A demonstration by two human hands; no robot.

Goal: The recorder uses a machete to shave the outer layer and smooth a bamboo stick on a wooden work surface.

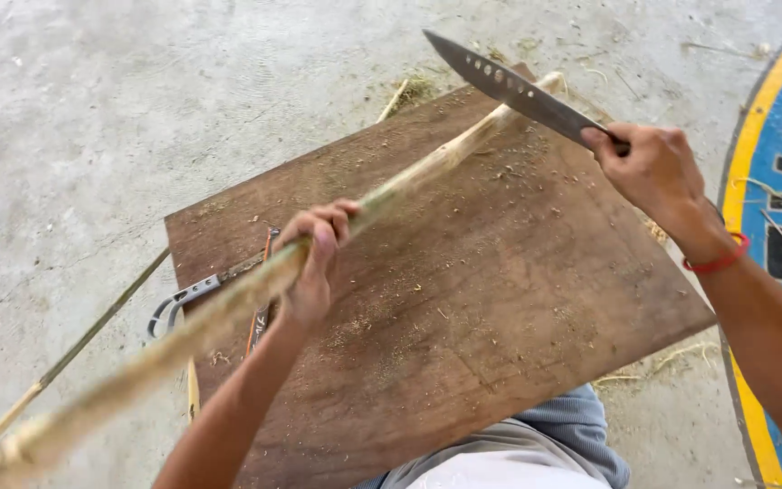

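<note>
Long bamboo stick gripped by left hand, slanted over wooden board, machete clamped in right hand, blade approx. touching stick's far end, pliers beneath, prob. resting on board.

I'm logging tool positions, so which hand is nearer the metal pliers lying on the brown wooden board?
Left. The left hand grips the long stick just above the pliers; the right hand holds the knife across the board.
</note>
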